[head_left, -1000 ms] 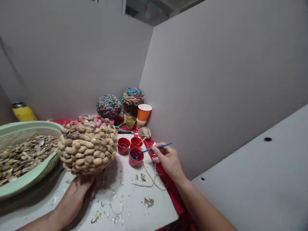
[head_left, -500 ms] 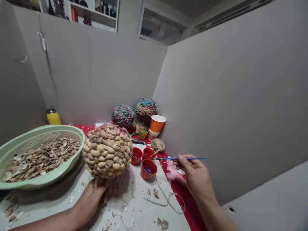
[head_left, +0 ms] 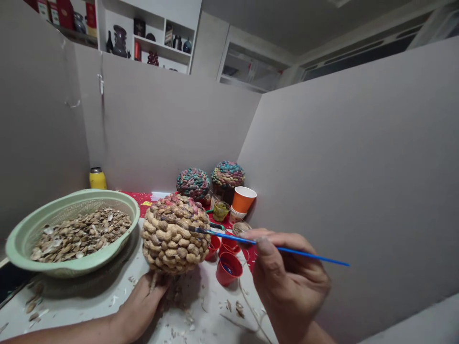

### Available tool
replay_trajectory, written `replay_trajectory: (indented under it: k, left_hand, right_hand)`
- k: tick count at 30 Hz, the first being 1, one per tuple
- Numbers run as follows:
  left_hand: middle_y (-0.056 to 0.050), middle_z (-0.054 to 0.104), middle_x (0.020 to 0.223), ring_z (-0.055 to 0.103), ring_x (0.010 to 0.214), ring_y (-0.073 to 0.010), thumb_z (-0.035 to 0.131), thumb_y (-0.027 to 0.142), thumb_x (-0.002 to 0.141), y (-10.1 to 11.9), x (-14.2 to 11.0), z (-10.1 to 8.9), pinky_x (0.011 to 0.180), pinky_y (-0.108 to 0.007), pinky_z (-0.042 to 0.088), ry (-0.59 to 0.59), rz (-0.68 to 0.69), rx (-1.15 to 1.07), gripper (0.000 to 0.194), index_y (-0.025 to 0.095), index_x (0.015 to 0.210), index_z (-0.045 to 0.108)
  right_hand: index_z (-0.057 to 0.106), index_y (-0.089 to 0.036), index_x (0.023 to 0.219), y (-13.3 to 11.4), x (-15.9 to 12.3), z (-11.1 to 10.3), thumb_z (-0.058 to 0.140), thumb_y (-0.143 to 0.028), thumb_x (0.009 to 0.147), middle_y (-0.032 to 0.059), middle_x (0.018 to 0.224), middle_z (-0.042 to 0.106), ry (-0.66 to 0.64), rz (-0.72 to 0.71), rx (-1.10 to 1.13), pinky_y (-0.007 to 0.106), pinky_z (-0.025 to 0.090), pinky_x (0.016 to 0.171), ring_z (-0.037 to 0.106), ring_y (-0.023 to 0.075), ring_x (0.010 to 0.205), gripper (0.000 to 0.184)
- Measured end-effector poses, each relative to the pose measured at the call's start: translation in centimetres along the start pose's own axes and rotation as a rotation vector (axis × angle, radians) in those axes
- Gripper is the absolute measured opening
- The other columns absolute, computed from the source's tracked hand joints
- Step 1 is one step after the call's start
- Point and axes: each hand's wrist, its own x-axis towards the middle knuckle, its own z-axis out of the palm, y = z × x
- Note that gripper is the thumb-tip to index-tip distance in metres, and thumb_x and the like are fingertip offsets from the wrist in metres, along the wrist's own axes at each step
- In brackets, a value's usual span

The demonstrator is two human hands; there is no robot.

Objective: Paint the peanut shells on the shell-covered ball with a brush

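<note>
- The peanut-covered ball (head_left: 175, 236), tan with pinkish patches on top, is held up over the surface (head_left: 201, 329).
- The left hand (head_left: 143, 301) grips it from below, fingers partly hidden beneath.
- The right hand (head_left: 287, 277) pinches a blue paintbrush (head_left: 301, 254) between thumb and fingers, its dark bristles at the ball's side; whether they touch is unclear.
- Just right of the ball, red cups (head_left: 228, 268) stand close together, the nearest holding blue liquid.
- Left of it sits a green basket (head_left: 43, 270) of shells.
- Behind are two multicoloured balls (head_left: 193, 182) and an orange cup (head_left: 244, 200).
</note>
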Motion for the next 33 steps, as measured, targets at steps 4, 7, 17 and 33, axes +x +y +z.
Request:
replay_trajectory:
  k: [4,7,17,33]
  left_hand:
    - [-0.001,0.061,0.059,0.055,0.07,-0.0247,0.042,0.068,0.093,0.1,0.0,0.0,0.068,-0.033,0.05,-0.029,-0.032,0.011,0.055,0.025,0.063,0.058]
    - [0.0,0.059,0.056,0.054,0.068,-0.024,0.04,0.069,0.093,0.1,0.1,0.0,0.068,-0.033,0.05,-0.049,-0.035,0.022,0.057,0.025,0.059,0.056]
    - [0.002,0.055,0.052,0.051,0.064,-0.0222,0.04,0.075,0.089,0.7,0.1,0.0,0.064,-0.031,0.049,-0.054,-0.044,0.023,0.059,0.026,0.061,0.056]
    - [0.001,0.057,0.055,0.051,0.064,-0.0217,0.044,0.074,0.089,0.7,0.0,0.0,0.061,-0.031,0.048,-0.027,-0.043,-0.014,0.058,0.026,0.058,0.053]
  right_hand:
    - [0.07,-0.024,0.092,0.0,-0.1,1.5,0.069,-0.011,0.09,0.0003,0.083,0.078,-0.106,-0.18,-0.049,0.034,0.063,0.078,0.076,0.0172,0.077,0.013]
    - [0.07,-0.024,0.097,0.2,0.0,1.7,0.068,-0.004,0.088,0.001,0.089,0.079,-0.179,-0.23,-0.073,0.035,0.062,0.08,0.076,0.0169,0.078,0.021]
    - [0.07,-0.022,0.097,0.5,-1.2,-0.6,0.068,-0.001,0.086,0.0019,0.085,0.078,-0.18,-0.241,-0.185,0.035,0.062,0.076,0.076,0.0183,0.075,0.023]
    - [0.062,-0.022,0.117,-0.5,-0.3,-0.9,0.059,0.006,0.084,0.0085,0.106,0.081,-0.489,-0.438,-0.241,0.036,0.064,0.088,0.078,0.0184,0.097,0.043]
